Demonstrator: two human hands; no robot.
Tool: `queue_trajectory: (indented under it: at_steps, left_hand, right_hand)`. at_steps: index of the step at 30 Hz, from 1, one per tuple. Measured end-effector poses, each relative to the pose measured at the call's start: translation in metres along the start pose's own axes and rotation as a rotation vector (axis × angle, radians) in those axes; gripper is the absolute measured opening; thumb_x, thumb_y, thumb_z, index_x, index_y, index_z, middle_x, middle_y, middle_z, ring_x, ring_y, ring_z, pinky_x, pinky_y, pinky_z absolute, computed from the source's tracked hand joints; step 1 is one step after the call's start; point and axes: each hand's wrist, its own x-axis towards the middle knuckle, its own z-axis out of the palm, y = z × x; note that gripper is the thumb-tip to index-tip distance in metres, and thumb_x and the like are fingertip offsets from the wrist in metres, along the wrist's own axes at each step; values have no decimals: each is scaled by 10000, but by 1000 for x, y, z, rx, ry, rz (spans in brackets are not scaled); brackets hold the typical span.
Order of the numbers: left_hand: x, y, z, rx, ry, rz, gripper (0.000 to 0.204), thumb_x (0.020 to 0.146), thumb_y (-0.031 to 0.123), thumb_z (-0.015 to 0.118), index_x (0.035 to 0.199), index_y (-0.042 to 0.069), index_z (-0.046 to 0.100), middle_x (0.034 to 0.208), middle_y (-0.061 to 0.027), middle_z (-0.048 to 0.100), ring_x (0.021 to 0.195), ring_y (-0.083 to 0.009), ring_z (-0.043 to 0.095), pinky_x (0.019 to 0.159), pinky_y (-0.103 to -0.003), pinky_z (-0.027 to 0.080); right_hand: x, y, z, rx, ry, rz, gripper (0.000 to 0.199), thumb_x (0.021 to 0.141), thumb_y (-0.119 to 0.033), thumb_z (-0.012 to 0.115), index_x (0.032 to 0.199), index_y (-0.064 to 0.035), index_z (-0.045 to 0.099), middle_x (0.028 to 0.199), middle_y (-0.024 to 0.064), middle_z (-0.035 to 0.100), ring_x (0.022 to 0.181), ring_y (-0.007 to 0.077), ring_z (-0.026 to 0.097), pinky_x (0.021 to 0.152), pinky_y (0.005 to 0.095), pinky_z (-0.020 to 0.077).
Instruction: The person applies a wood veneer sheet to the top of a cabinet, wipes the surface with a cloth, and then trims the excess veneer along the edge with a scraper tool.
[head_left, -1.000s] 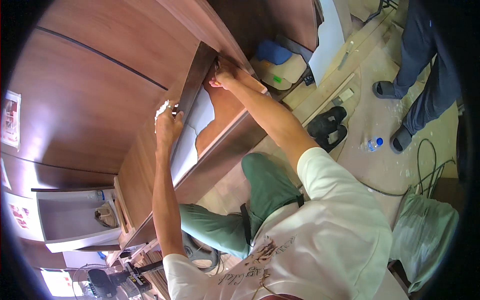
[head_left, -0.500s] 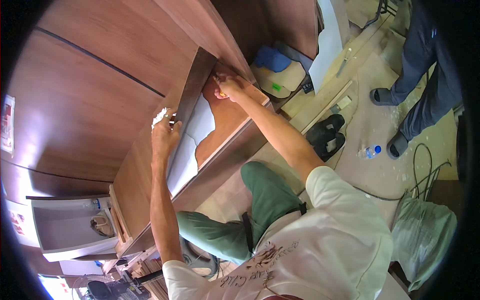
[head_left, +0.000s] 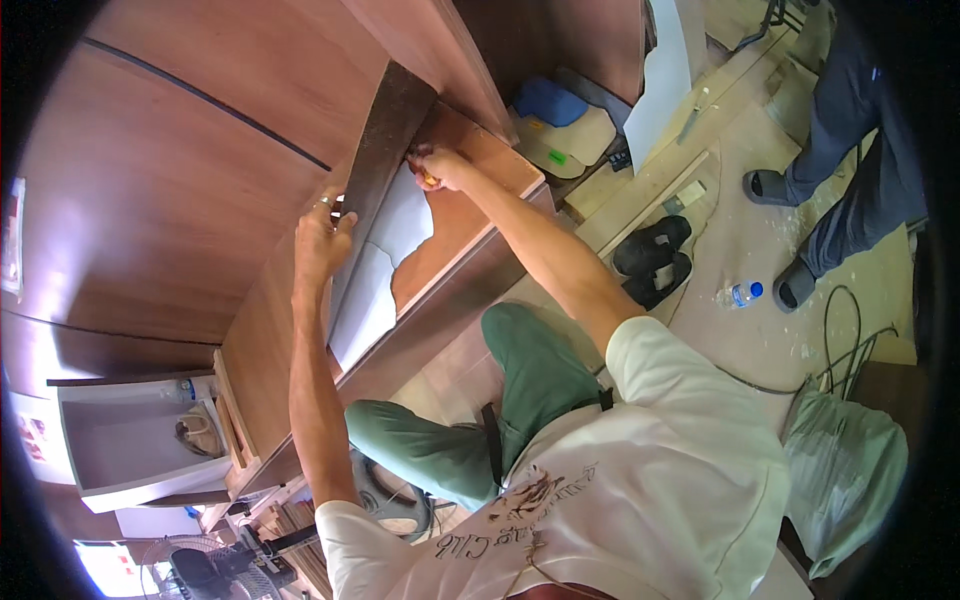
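Two hands at one cabinet point(head_left: 180, 200), largest item, brown laminate. Next, the dark strip point(head_left: 385, 150), upright against the cabinet edge above the counter surface point(head_left: 470, 215). White film point(head_left: 385, 265), part peeled, lies on that surface below the strip. Our left hand point(head_left: 318, 235), half a second ago lower on the strip, now grips its edge, fingers clenched round it. Our right hand point(head_left: 440, 168) has closed in on the strip's foot, pinching a small yellowish object point(head_left: 428, 180); we judge the strip is being fixed.
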Motion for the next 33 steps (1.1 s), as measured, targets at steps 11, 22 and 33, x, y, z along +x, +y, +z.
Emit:
queue_trajectory:
  at_steps: [11, 22, 33]
  left_hand:
    - [4, -13, -13, 14, -40, -69, 382, 786, 58, 692, 1154, 106, 598, 862, -188, 674, 755, -343, 653, 664, -439, 480]
    - [-2, -13, -22, 30, -106, -45, 355, 805, 112, 663, 1151, 107, 587, 994, -191, 685, 856, -357, 670, 762, -457, 505]
    - [0, -22, -25, 33, -121, 3, 438, 784, 86, 649, 1218, 72, 591, 1044, -200, 684, 938, -338, 675, 816, -422, 518]
  right_hand:
    - [-11, 1, 95, 1, 543, 13, 123, 965, -55, 424, 1032, -32, 524, 645, 104, 522, 471, 192, 561, 378, 352, 485]
    - [-10, 52, 126, 60, 497, -80, 297, 896, 16, 404, 1169, -76, 472, 646, 134, 533, 431, 222, 518, 333, 366, 405]
    - [-64, 45, 128, -68, 86, -18, 200, 975, -242, 552, 935, -49, 513, 569, 53, 500, 433, 148, 495, 379, 263, 349]
